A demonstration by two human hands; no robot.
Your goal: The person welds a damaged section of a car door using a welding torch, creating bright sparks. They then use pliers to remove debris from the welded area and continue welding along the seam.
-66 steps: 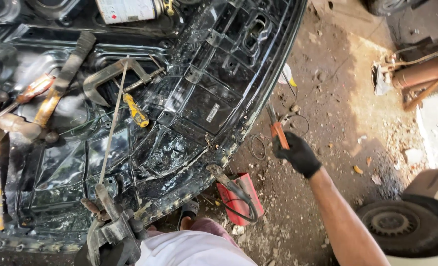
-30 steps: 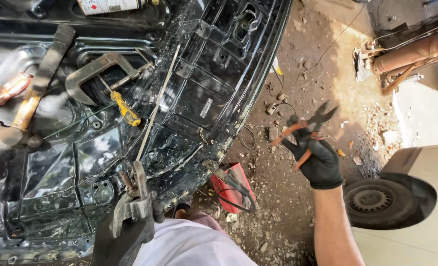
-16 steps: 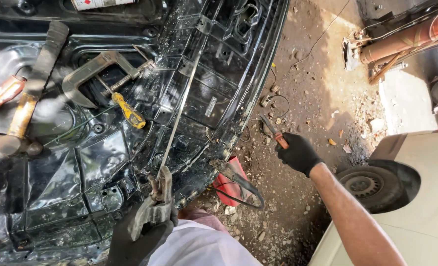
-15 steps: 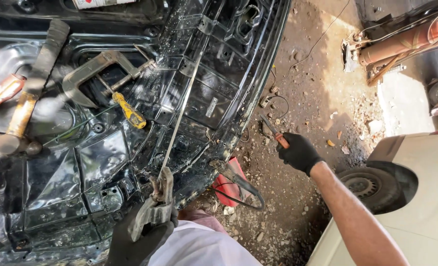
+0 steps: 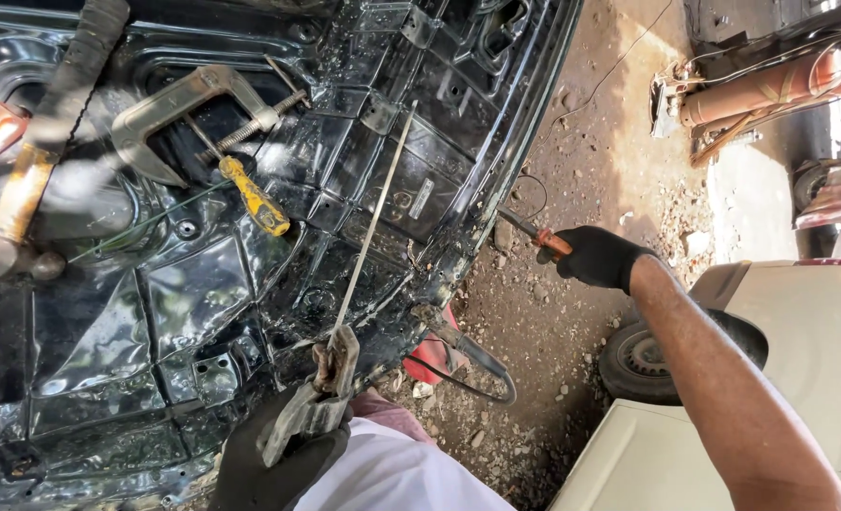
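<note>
Head view: left hand (image 5: pixel 283 459), gloved, at bottom centre, is closed round a rusty electrode holder (image 5: pixel 311 402) clamping a thin, stiff, light welding rod (image 5: pixel 373 222) over the black panel (image 5: pixel 155 312). Right hand (image 5: pixel 598 257), arm outstretched at centre right, grips what looks like orange-handled pliers (image 5: pixel 537 237); best held by the handles.

Support 1: black sheet-metal car panel (image 5: pixel 203 312), dented, lying flat. On it: 1 grey C-clamp (image 5: pixel 188 109), 1 yellow-handled screwdriver (image 5: pixel 255 201), 1 hammer (image 5: pixel 23 194) at left edge. Support 2: dirt ground (image 5: pixel 591 189) with scattered stones; 1 red item (image 5: pixel 430 355) just beside the panel edge.
</note>
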